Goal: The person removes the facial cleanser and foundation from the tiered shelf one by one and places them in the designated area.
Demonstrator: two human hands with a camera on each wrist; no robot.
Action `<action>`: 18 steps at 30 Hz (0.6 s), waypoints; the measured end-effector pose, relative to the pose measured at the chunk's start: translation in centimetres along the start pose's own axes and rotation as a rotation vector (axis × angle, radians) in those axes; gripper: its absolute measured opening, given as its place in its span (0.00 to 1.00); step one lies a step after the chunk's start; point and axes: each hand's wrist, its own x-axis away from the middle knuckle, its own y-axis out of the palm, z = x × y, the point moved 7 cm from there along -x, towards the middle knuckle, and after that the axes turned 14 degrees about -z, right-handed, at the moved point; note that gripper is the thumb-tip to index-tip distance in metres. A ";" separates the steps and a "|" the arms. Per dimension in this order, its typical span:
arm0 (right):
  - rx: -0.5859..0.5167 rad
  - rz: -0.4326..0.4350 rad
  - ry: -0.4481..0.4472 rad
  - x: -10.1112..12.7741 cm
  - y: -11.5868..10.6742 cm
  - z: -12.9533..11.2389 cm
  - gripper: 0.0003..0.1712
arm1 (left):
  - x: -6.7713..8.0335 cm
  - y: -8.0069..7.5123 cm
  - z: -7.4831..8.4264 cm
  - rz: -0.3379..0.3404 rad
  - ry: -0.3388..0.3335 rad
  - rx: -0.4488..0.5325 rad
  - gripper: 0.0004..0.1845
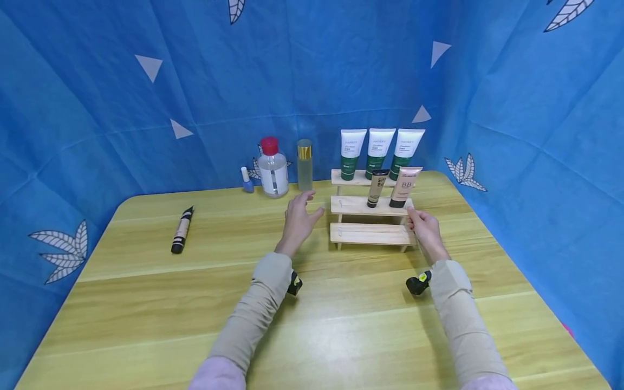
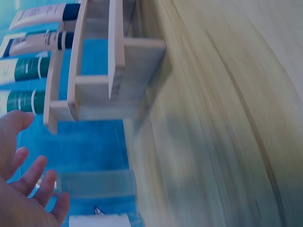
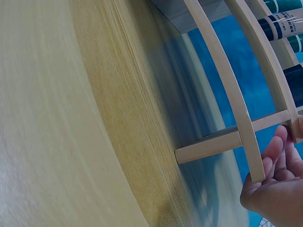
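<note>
A three-step wooden display rack [image 1: 371, 235] stands at the right back of the table. Its top step bears three white-and-green tubes [image 1: 351, 147]; the middle one bears a small gold tube with a black end [image 1: 376, 189] and a pink BB cream tube [image 1: 405, 187]. At the rack's right end, my right hand [image 1: 425, 230] grips the end of the middle step, with curled fingers showing beside it in the right wrist view. My left hand [image 1: 298, 221] is left of the rack, fingers spread and holding nothing, in front of a gold-capped bottle [image 1: 305, 172].
Left of the gold-capped bottle are a clear bottle with a red cap [image 1: 274, 174] and a small blue bottle with a white cap [image 1: 247, 181]. A black-ended tube [image 1: 182, 229] lies at the table's left. Blue cloth [image 1: 312, 70] hangs behind and at the sides.
</note>
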 end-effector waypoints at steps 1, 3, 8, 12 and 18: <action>-0.001 -0.002 0.000 0.0 0.0 0.0 0.20 | -0.1 0.3 0.3 -0.002 0.007 -0.006 0.28; -0.004 -0.004 0.001 0.1 0.0 0.0 0.21 | -0.4 0.9 0.8 -0.006 0.013 -0.017 0.27; 0.001 -0.002 0.009 0.2 0.0 -0.1 0.21 | -0.9 2.3 2.4 -0.022 0.042 -0.031 0.27; 0.007 0.004 0.018 0.2 0.1 -0.1 0.22 | -1.3 3.4 3.7 -0.036 0.064 -0.045 0.26; 0.006 0.008 0.025 0.1 0.0 0.0 0.21 | -2.1 5.0 5.2 -0.057 0.091 -0.081 0.25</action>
